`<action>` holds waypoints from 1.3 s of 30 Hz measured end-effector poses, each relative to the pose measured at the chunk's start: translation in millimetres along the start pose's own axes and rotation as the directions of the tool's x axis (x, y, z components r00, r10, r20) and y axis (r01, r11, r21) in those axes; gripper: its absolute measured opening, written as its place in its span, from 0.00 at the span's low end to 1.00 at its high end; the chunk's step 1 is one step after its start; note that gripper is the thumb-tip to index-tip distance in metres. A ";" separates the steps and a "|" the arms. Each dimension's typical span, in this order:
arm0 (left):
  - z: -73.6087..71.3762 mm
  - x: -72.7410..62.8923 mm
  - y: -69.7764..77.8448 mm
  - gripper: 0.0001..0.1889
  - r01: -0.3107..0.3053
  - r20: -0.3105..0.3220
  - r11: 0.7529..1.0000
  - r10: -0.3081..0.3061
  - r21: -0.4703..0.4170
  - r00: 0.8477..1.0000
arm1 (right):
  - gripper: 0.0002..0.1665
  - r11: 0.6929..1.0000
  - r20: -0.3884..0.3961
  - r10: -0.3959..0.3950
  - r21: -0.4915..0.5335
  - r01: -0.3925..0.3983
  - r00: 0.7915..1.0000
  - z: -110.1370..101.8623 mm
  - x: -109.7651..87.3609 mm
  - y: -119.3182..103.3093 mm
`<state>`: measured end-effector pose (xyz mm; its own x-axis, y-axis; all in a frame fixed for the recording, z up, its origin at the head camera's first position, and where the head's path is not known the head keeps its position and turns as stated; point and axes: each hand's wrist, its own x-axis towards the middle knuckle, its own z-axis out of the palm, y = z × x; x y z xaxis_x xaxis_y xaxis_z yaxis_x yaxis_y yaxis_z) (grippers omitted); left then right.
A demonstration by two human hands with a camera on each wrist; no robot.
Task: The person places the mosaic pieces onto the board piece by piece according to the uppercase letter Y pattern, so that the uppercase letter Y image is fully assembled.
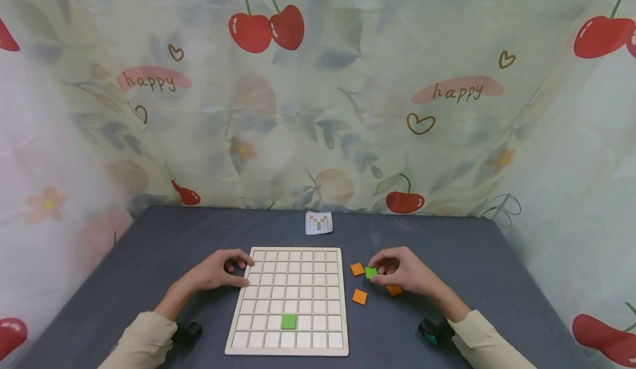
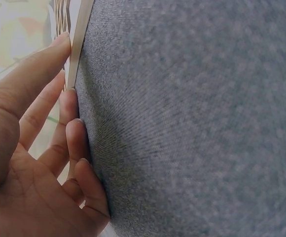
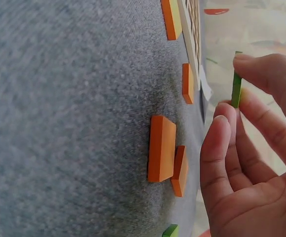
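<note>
A pale wooden grid board (image 1: 343, 302) lies on the table with one green square tile (image 1: 289, 321) in a cell of its second row from the front. At the board's left edge, my left hand (image 1: 221, 269) touches the rim with thumb and fingertips spread along it; its other fingers rest near the cloth in the left wrist view. Right of the board, my right hand (image 1: 404, 269) pinches another green tile (image 3: 236, 89) between thumb and fingers, lifted above the table. Below that hand lie orange tiles (image 3: 161, 150), partly hidden by it in the head view.
Loose orange tiles (image 1: 360, 297) lie close to the board's right side. Another green tile (image 3: 170, 231) shows at the bottom of the right wrist view. Behind the board sits a small pattern card (image 1: 318, 223). A printed curtain (image 1: 318, 109) hangs behind the dark table (image 1: 199, 225).
</note>
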<state>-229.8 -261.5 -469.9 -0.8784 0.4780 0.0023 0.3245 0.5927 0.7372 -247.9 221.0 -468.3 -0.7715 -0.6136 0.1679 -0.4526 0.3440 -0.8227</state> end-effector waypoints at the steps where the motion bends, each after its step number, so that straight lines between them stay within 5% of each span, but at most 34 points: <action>1: 0.0 -0.1 -0.1 0.19 0.000 0.000 1.000 0.000 -0.001 1.000 | 0.13 1.000 0.002 0.000 0.004 0.000 1.000 -0.1 0.0 -0.2; 16: 0.3 -0.6 0.5 0.19 -0.001 0.005 1.000 0.001 -0.008 1.000 | 0.16 1.000 -0.002 -0.011 0.016 0.011 1.000 3.9 2.9 -8.6; 30: 0.6 -0.8 2.2 0.19 0.002 0.005 1.000 -0.002 -0.007 1.000 | 0.16 0.989 0.018 -0.119 0.094 0.117 0.993 19.8 16.7 -18.4; 39: -0.4 0.0 4.6 0.19 -0.017 0.006 0.999 0.017 -0.033 1.000 | 0.16 0.991 0.024 -0.101 0.092 0.099 0.995 35.5 31.6 -24.6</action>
<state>-228.4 -259.1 -466.3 -0.8706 0.4918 0.0112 0.3277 0.5628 0.7588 -245.3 168.0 -462.0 -0.7109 -0.6621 0.2372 -0.4832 0.2148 -0.8487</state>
